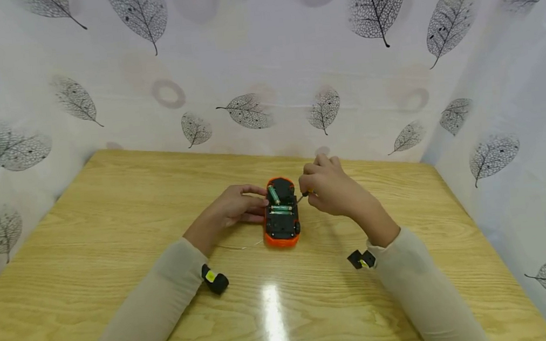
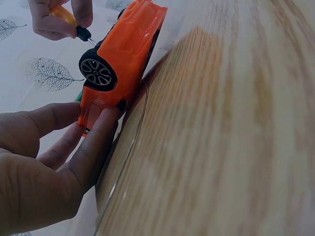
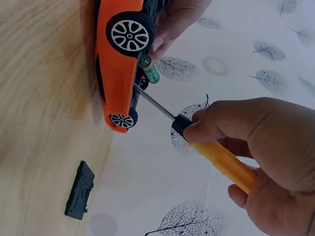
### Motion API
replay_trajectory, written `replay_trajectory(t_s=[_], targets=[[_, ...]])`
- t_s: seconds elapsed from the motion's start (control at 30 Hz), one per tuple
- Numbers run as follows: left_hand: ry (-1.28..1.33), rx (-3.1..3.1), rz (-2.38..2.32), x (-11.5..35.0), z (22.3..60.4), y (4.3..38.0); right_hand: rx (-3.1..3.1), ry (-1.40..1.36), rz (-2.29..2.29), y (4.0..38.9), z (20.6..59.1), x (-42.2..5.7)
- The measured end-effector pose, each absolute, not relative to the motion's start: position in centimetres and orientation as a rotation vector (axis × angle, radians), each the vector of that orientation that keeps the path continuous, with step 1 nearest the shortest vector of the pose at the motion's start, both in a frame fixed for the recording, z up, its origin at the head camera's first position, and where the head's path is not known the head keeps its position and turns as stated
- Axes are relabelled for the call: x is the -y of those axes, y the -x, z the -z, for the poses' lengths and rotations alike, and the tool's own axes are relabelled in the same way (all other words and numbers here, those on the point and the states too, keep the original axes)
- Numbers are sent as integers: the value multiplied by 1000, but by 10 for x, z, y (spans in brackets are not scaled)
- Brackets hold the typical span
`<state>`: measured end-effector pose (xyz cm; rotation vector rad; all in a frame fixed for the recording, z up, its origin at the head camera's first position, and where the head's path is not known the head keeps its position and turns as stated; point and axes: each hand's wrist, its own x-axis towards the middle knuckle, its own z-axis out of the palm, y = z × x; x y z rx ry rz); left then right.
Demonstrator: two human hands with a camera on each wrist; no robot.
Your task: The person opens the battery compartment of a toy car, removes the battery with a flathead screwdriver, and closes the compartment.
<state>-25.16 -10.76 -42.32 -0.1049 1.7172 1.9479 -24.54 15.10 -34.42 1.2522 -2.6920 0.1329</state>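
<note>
An orange toy car [image 1: 282, 241] lies upside down on the table, its black underside up. Green batteries [image 1: 281, 209] show in its open compartment, and one battery [image 1: 273, 195] sits slanted above the others; its end sticks up past the car's edge in the right wrist view. My left hand [image 1: 237, 204] holds the car's left side, with fingers along the orange body [image 2: 130, 49]. In my right hand [image 1: 330, 186] is a screwdriver [image 3: 221, 162] with a yellow handle and black collar. Its metal shaft slants to the car's underside edge, near the batteries.
A black plastic cover [image 3: 79, 191] lies on the wooden table [image 1: 157, 180] beyond the car. From near the car a thin wire [image 1: 241, 247] runs left along the tabletop. Leaf-patterned cloth [image 1: 263, 57] stands behind the table and at its sides.
</note>
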Motion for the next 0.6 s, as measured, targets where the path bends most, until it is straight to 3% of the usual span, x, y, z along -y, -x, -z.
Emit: replay_trajectory(t_s=[0.3,0.6], targets=[[92,-1724,-1952,109,426,254,2656,-1311,-13,247,336,-142],[88,-1732,-1928,107,424,252,2648,-1283,-215,244,350,-161]])
